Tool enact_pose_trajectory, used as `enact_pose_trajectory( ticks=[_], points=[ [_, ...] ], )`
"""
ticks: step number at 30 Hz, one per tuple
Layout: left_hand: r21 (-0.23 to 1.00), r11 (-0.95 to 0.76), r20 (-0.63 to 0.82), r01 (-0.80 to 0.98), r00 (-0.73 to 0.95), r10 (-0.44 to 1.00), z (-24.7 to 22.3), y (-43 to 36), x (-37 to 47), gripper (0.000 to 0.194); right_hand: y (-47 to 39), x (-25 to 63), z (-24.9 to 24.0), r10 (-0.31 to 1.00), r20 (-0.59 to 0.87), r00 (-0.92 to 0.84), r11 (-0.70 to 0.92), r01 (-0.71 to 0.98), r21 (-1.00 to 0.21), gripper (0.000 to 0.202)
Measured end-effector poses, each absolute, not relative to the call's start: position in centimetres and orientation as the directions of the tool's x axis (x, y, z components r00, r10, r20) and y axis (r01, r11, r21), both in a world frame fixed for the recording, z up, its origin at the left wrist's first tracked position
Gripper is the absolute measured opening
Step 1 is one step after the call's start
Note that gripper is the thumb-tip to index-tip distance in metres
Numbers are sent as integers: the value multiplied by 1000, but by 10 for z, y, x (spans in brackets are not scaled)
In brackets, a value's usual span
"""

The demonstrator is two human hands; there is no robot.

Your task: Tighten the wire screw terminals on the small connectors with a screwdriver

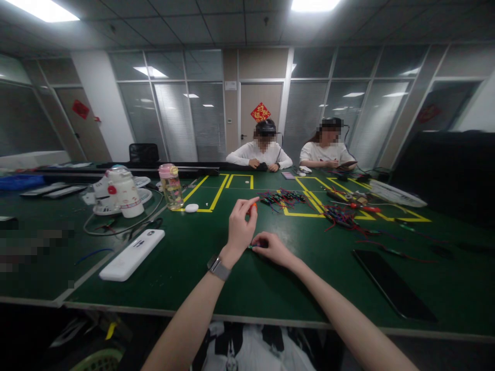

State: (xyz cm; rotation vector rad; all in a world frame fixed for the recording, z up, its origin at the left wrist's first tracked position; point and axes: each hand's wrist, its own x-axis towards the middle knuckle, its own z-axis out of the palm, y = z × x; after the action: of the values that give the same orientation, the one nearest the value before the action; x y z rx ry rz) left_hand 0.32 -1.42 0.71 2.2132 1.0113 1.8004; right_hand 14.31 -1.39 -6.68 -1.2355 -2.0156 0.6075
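My left hand (243,225), with a grey watch on its wrist, is raised over the table in front of me. Its fingers are closed round a small orange object (253,206), mostly hidden, so its kind does not show. Just below and to the right, my right hand (274,249) rests low at the tabletop. Thumb and fingers pinch a small green circuit board (252,247), of which only one end shows. Beyond both hands lies a pile of small circuit boards with red and blue wires (284,198), and a second wired pile (342,216) sits further right.
A black phone (392,283) lies on the green table (174,293) at right, a white power bank (133,255) at left. Bottles (126,193) and a clear cup (170,188) stand back left. Yellow tape (218,193) marks the tabletop. Two people sit opposite.
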Motion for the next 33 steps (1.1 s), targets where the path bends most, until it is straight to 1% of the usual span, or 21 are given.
enact_pose_trajectory(
  ticks=[8, 16, 24, 30, 33],
  points=[
    [482, -753, 828, 447, 48, 559, 7, -15, 4, 23, -13, 144, -68, 895, 313, -318, 444, 569, -693, 13],
    [475, -777, 836, 412, 65, 546, 8, -15, 3, 28, -14, 144, -68, 897, 313, -312, 441, 568, -695, 13],
    [464, -752, 834, 468, 56, 549, 7, -15, 3, 24, -15, 143, -67, 910, 299, -287, 413, 574, -707, 13],
    [466, -793, 845, 393, 68, 530, 8, -16, 4, 29, -14, 144, -69, 901, 310, -304, 433, 576, -693, 13],
    [457, -790, 851, 409, 57, 522, 7, -15, 4, 26, -14, 144, -70, 900, 314, -303, 436, 575, -692, 13]
  ],
)
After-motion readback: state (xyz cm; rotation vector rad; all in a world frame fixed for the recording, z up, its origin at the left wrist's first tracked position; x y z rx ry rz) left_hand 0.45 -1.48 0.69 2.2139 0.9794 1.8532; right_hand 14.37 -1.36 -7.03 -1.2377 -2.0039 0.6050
